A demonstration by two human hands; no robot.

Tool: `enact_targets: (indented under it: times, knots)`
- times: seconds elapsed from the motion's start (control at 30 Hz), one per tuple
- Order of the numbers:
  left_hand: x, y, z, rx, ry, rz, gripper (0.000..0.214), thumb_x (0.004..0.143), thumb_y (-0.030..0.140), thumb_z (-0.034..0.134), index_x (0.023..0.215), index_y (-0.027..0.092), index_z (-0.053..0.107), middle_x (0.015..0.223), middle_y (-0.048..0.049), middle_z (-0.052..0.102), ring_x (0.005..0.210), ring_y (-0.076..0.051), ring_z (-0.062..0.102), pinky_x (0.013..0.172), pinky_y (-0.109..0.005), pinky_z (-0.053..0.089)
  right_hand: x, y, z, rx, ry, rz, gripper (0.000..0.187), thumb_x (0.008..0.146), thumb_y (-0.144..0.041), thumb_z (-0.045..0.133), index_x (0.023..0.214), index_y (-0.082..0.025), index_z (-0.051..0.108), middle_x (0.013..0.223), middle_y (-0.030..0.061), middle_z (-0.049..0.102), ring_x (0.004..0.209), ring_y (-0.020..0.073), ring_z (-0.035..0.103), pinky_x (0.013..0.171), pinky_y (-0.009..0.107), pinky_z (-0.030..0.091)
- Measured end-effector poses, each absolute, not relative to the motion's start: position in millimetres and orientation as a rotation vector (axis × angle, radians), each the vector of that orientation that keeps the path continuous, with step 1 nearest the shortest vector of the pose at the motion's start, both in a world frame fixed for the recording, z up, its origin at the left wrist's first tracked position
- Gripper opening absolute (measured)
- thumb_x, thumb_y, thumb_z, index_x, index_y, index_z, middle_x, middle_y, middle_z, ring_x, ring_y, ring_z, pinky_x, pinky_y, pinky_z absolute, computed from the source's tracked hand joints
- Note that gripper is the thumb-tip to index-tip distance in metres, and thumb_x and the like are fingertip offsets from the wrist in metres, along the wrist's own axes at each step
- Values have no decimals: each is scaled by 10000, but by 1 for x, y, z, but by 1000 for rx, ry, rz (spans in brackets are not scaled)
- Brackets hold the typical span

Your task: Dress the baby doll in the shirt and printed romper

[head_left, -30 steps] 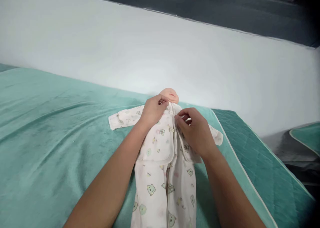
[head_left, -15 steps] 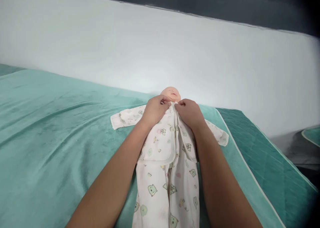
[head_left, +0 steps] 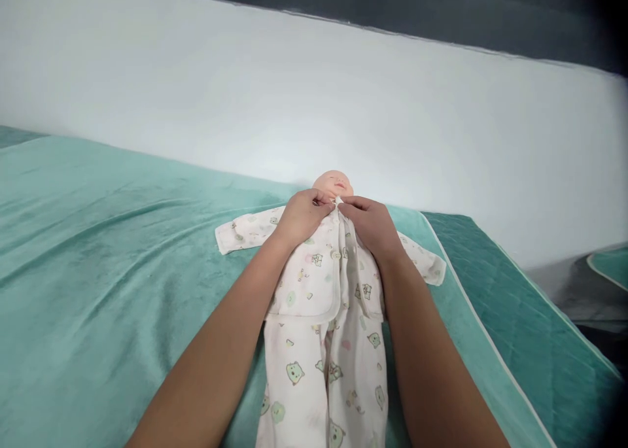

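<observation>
doll (head_left: 333,184) | face-up on green blanket | white bear-print outfit (head_left: 318,304) | sleeves spread

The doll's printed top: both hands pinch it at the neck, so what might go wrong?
The left hand and right hand pinch the printed top at the neck of the doll; a slip could let its front edges fall apart. The flaps below look unfastened, so the sides might end up misaligned. A tug may shift the doll on the green blanket.
</observation>
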State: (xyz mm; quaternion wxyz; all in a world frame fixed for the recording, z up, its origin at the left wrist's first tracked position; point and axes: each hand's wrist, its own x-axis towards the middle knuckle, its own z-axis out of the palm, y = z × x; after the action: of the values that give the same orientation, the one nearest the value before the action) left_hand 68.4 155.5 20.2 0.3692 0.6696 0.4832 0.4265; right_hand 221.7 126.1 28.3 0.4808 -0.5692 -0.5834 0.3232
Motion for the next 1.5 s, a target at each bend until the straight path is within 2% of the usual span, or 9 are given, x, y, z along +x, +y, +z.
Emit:
enact_targets:
  times: [0.27,0.53,0.67,0.83,1.03,1.27,1.33,1.43,1.5]
  knots:
    - [68,156,20,1762,1175,1066,213,830,330,558,701,167,606,628,22,513,576,-103,420,555,-254,315,220,127,28,-1449,-1495,859,283,727,-406,667,922,-202,672,701,-37,586,630,128,492,607,269,389]
    - [69,153,23,1679,1142,999,381,798,487,584,581,189,487,563,30,339,506,-86,263,497,-268,181,213,126,30,-1575,-1642,646,196,734,-358,605,878,-225,605,728,-29,592,690,158,537,610,284,398]
    - [72,148,25,1614,1224,976,298,754,365,588,550,206,440,524,34,314,463,-83,247,490,-275,169,211,124,30,-1571,-1653,625,191,700,-302,581,872,-226,610,713,-26,602,686,162,544,622,287,403]
    - [67,149,25,1587,1228,1014,184,706,263,567,554,202,484,543,25,411,482,-93,319,495,-280,227,214,123,31,-1564,-1618,732,297,712,-374,630,969,-226,652,748,-22,632,697,163,566,636,290,408]
    - [61,156,20,1504,1153,988,156,711,335,620,653,191,607,582,16,505,535,-116,439,524,-274,306,218,117,30,-1515,-1571,787,317,722,-408,659,978,-221,677,731,-37,598,660,135,523,636,279,394]
    - [63,152,22,1587,1247,997,117,722,277,591,648,198,544,648,9,525,559,-117,439,509,-270,291,216,107,27,-1522,-1497,760,404,738,-472,667,1042,-208,698,773,-14,631,695,152,534,668,287,406]
    - [64,150,22,1618,1242,1023,53,725,260,589,748,212,584,689,12,541,566,-117,443,506,-260,299,215,104,26,-1510,-1478,727,384,774,-492,628,1016,-206,709,818,2,664,746,168,562,703,291,416]
    - [65,150,22,1713,1148,1071,180,745,250,587,907,236,663,766,9,582,616,-122,478,544,-248,347,214,102,24,-1485,-1467,623,334,848,-475,527,893,-206,719,889,11,696,847,183,583,771,290,415]
    - [64,150,22,1775,1116,1058,210,773,240,559,918,234,711,812,-4,630,654,-129,509,597,-251,385,214,101,23,-1486,-1461,579,317,867,-433,492,846,-204,710,892,8,703,868,183,586,788,288,413]
